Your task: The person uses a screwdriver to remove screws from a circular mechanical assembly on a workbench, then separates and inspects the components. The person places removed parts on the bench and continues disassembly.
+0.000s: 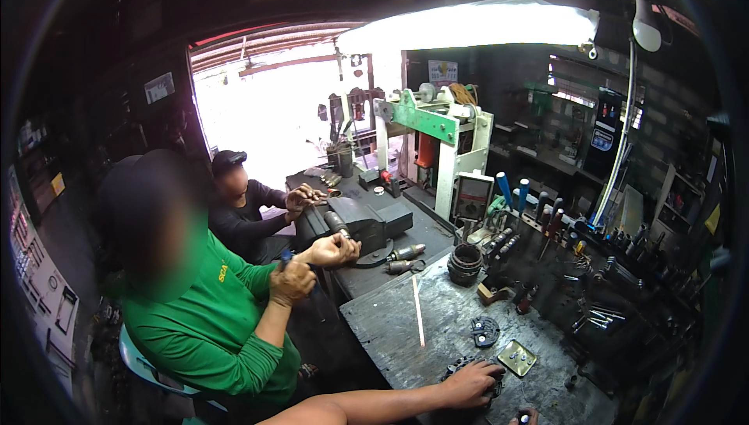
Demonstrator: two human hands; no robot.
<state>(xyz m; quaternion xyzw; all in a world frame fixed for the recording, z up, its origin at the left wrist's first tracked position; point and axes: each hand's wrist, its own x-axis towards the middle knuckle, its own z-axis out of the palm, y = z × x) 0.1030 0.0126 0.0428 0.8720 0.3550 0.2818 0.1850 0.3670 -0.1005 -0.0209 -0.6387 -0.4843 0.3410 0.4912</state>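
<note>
My left hand [471, 384] lies over a dark, round metal part [459, 364] on the bench, its fingers curled down onto it; much of the part is hidden beneath. Only a bit of my right hand [534, 416] shows at the lower edge, closed around a small dark object with a round, pale end, its kind unclear. Just beyond my left hand is a shallow metal tray [511, 364] with a few small pieces in it. A black, round plate with holes [484, 332] lies beside that tray.
A worn metal-topped workbench [382, 324] carries a thin pale stick [419, 312], a dark ring-shaped housing [465, 263] and a rack of screwdrivers [538, 218]. At left, a co-worker in green [203, 324] holds tools by a vise [355, 218]; another person in black [250, 210] sits behind.
</note>
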